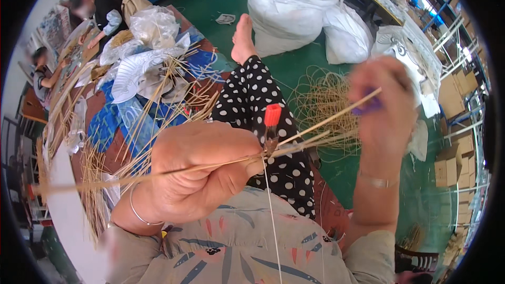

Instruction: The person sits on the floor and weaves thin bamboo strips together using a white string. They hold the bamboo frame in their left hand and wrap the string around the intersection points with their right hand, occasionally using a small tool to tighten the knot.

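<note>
My left hand point(202, 160) is closed, pinching thin bamboo strips point(329, 110) where they cross at its fingertips. One long strip runs out past my left wrist; others point toward my right hand. At the crossing stands a small metal clip with a red cap point(272, 114), upright and touching the strips. A white string point(272, 210) hangs from that joint down over my patterned top. My right hand point(386, 102), raised at the right, is smeared by motion. Its fingers curl around a purple object point(365, 104) too blurred to name. One strip's end passes in front of it.
Loose bamboo sticks point(97, 179) and blue-white sheets lie at left. Coiled strips point(323, 108) rest on the green floor beyond my dotted trouser leg. White sacks point(289, 8) stand ahead. Two people point(105, 13) sit at the far left. Shelves with cardboard boxes point(452, 100) line the right.
</note>
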Action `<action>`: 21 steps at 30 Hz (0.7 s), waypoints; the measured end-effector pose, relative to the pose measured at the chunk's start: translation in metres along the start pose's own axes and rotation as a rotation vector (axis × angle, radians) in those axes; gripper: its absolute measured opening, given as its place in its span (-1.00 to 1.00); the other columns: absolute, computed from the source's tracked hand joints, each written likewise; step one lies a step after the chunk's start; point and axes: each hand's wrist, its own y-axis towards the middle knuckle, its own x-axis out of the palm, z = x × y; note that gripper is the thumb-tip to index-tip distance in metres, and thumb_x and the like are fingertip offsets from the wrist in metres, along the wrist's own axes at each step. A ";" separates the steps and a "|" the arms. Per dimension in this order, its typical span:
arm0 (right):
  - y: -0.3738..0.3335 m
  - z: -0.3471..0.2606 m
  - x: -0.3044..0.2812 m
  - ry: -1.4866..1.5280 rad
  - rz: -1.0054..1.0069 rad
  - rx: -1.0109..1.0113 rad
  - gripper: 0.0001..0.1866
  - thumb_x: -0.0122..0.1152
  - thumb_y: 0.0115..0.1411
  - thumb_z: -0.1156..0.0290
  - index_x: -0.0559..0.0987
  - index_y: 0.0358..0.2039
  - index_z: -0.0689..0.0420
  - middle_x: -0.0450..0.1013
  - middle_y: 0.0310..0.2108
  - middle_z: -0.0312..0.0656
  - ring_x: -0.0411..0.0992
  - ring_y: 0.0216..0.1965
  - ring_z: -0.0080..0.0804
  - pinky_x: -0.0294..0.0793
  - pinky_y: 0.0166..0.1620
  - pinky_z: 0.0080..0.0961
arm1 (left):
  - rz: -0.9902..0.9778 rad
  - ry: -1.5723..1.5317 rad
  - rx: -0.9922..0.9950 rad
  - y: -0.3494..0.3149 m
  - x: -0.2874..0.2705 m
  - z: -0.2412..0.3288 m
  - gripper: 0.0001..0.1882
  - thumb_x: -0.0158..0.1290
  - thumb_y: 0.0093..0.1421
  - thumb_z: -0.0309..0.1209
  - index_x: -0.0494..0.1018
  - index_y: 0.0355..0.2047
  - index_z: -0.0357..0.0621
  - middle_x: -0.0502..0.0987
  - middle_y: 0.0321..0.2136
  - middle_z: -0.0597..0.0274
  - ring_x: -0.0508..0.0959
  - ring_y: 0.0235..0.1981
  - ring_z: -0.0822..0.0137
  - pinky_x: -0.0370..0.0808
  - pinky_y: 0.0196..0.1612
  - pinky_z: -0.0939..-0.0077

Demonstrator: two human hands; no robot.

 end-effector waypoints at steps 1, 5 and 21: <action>-0.015 -0.006 0.001 0.083 0.035 -0.222 -0.87 -0.08 0.08 0.45 0.37 -0.56 0.18 0.27 -0.71 -0.25 0.20 -0.70 -0.60 0.12 -0.66 -0.69 | 0.012 0.076 0.028 0.001 -0.002 0.000 -0.81 0.05 -0.07 -0.61 0.41 -0.38 -0.22 0.47 -0.57 0.18 0.46 -0.63 0.28 0.35 -0.59 0.53; -0.075 0.012 0.014 -0.229 -0.464 -0.178 -0.71 0.14 -0.06 0.57 0.43 -0.25 0.19 0.34 -0.68 -0.28 0.27 -0.73 -0.58 0.25 -0.62 -0.67 | 0.015 0.306 0.088 0.009 0.001 0.009 -0.81 0.07 -0.10 -0.61 0.41 -0.39 -0.24 0.44 -0.61 0.17 0.42 -0.70 0.24 0.29 -0.67 0.51; -0.075 0.026 0.037 -0.130 -0.445 -0.419 -0.81 0.12 -0.08 0.62 0.40 -0.39 0.17 0.35 -0.63 -0.21 0.28 -0.70 -0.33 0.24 -0.62 -0.54 | 0.143 0.544 0.207 -0.001 0.008 0.004 -0.74 0.11 -0.22 -0.59 0.41 -0.42 -0.28 0.37 -0.68 0.21 0.33 -0.77 0.32 0.18 -0.76 0.54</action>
